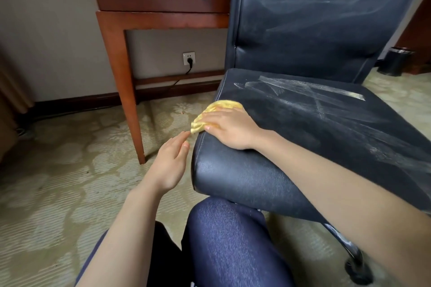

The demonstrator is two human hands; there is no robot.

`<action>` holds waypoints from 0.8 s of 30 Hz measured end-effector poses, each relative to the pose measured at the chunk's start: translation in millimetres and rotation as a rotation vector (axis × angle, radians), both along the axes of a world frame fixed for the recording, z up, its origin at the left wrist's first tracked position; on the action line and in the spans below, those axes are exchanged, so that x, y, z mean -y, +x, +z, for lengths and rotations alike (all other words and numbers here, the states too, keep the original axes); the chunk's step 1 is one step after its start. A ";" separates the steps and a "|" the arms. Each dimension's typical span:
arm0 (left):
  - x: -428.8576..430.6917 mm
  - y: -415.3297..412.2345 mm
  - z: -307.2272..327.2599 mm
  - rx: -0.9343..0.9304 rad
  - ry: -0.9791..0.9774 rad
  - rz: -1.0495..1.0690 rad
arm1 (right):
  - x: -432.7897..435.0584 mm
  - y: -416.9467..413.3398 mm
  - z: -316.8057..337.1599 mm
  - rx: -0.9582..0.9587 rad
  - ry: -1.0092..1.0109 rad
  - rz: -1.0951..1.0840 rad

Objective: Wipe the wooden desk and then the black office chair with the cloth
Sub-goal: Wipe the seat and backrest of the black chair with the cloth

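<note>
Our right hand [229, 127] presses the yellow cloth [221, 106] with flat fingers on the near-left edge of the black office chair seat [326, 128]. Our left hand [171, 165] hovers open and empty beside it. We should sweep firm, overlapping strokes across the white streaks [310, 87].

The right hand [229, 127] lies flat with straight fingers [210, 119], pressing the yellow cloth [220, 105] onto the side edge of the black office chair seat [303, 128]. The cloth projects past the fingertips. The left hand [171, 165] is held open beside the seat edge, its fingertips just beside the cloth's lower corner; contact cannot be determined. Whitish streaks [303, 87] mark the seat beyond the right fingers. The wooden desk [121, 72] stands beyond the left fingertips.
</note>
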State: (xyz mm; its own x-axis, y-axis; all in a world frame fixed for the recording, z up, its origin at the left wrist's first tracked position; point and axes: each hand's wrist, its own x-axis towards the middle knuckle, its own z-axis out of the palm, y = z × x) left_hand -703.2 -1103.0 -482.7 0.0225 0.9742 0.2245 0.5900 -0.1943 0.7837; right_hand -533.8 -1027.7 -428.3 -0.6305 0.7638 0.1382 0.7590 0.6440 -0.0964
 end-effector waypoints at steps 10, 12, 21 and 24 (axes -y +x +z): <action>5.5 2.7 1.1 0.027 -0.025 -0.039 | 112.6 25.7 -30.4 -0.007 0.127 -0.100; 5.8 3.7 2.3 0.031 -0.023 -0.040 | 134.6 38.3 -40.8 -0.008 0.207 -0.138; 10.7 8.1 4.4 0.031 -0.011 -0.239 | 104.5 99.3 -10.4 -0.076 0.175 -0.290; 11.0 9.9 5.5 0.011 -0.016 -0.243 | 56.6 104.4 0.5 -0.136 0.031 -0.319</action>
